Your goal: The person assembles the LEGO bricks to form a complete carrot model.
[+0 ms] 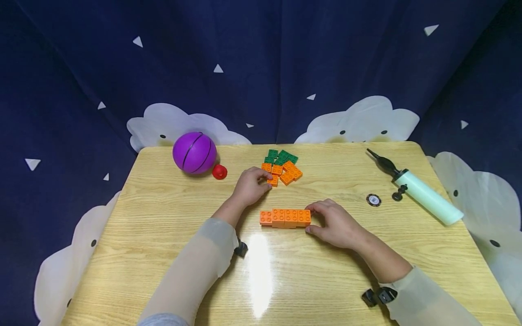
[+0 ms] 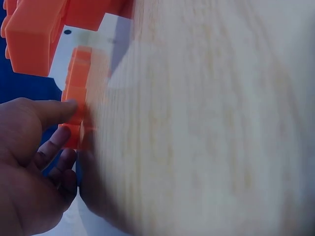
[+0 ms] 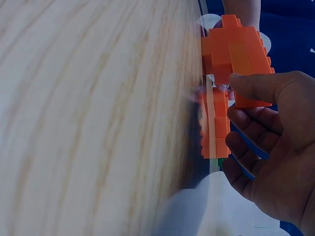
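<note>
The left hand [image 1: 249, 185] is curled on a loose orange brick [image 1: 273, 180]; the orange brick row [image 1: 285, 218] is gripped by the right hand [image 1: 334, 224].

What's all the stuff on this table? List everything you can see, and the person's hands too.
joined orange bricks: one row, orange, near middle of the table, held at its right end.
loose orange bricks: several, orange, in a pile behind the row.
green bricks: a few, green, at the far side of that pile.
ball: one, purple with dark lines, far left.
red cap: one, red, right beside the ball.
hand pump: one, pale green with a black nozzle, far right.
round disc: one, black and white, left of the pump.
table: one, light wood.
backdrop cloth: dark blue with white clouds, behind.
left hand: grips a loose orange brick.
right hand: holds the joined row.
</note>
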{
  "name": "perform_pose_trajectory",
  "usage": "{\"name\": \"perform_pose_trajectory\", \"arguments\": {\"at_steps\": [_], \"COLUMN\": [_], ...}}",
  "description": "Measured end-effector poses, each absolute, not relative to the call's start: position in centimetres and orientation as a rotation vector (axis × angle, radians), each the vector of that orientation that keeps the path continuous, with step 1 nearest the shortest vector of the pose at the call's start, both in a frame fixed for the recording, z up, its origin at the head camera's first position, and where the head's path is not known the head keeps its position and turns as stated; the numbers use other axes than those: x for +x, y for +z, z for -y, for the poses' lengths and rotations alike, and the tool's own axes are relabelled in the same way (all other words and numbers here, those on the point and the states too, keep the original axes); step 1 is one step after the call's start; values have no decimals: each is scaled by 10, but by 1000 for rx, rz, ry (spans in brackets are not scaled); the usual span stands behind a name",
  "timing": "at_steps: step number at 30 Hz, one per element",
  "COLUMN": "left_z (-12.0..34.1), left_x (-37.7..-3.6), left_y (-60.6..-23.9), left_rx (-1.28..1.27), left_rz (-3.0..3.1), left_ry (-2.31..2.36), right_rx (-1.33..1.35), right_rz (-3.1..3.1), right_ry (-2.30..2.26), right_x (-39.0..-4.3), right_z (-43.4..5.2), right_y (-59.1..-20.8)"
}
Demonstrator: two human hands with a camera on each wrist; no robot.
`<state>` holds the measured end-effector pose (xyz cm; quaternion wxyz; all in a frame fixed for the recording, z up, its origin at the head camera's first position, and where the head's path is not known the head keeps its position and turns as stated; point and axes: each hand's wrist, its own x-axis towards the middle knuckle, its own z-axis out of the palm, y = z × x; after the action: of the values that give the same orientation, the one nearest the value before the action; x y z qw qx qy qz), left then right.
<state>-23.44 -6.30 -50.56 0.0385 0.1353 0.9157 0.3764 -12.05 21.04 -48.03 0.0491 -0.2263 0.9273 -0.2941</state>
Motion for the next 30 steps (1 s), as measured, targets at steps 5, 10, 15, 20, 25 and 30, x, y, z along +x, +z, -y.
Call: {"name": "perform_pose_trajectory", "arguments": {"at_steps": [5,10,15,20,25,30], "left_z": [64,66,67,71,75,79], "left_x": [-233,-231,-228,-227,-224,-219], "left_y": [-505,-503,-500,-500,-501,-500], "left_rx": [414,424,435,444,456,466], "left_rz": [-2803,-2800,-2775,-2767,-2773,-2769], "left_ry": [1160,1166,1182,1182,1171,1183], "right_rx": [-696,-700,-694,-686,-687,-694], "right_rz": [-2824,-2826,-2822,-2818,-2816,-2816], "right_ry": [-897,-899,-900,-902,-909,-907], "right_x": [-120,-121,-121,-121,-121,-121], "right_z": [-210,-211,-211,-211,-211,-211], "right_y": [-481,-481,-481,-482,-481,-482]}}
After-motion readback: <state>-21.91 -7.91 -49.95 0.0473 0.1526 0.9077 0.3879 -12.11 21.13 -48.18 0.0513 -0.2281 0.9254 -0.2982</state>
